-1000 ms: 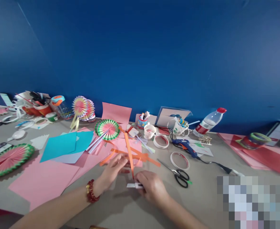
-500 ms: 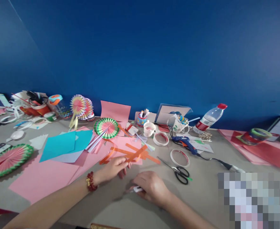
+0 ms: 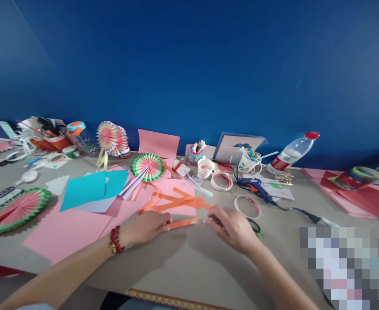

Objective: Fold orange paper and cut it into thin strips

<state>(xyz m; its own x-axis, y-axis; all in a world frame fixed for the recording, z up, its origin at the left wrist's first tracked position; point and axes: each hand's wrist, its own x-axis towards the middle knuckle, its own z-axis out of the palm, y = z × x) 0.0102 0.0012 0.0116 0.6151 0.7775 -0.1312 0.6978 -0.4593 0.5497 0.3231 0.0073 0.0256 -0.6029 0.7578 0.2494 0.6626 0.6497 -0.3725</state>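
Note:
My left hand [image 3: 149, 227], with a red bead bracelet on its wrist, pinches the left end of an orange paper strip [image 3: 183, 223] lying flat on the grey table [image 3: 183, 267]. My right hand [image 3: 232, 227] is closed at the strip's right end, where a small white piece shows at the fingertips. Just beyond the strip lie more orange strips [image 3: 176, 200] on pink paper. Black-handled scissors [image 3: 255, 226] are partly hidden behind my right hand.
Tape rolls [image 3: 247, 206] and a blue glue gun [image 3: 254, 187] lie to the right, a water bottle [image 3: 292, 154] beyond. Folded paper fans [image 3: 146, 166], teal paper [image 3: 92, 191], pink sheets [image 3: 69, 232] and cups fill the left and back. A blurred patch covers the lower right.
The orange strip went from standing up in my left hand to lying flat between both hands. My right hand moved up and right, now covering the scissors.

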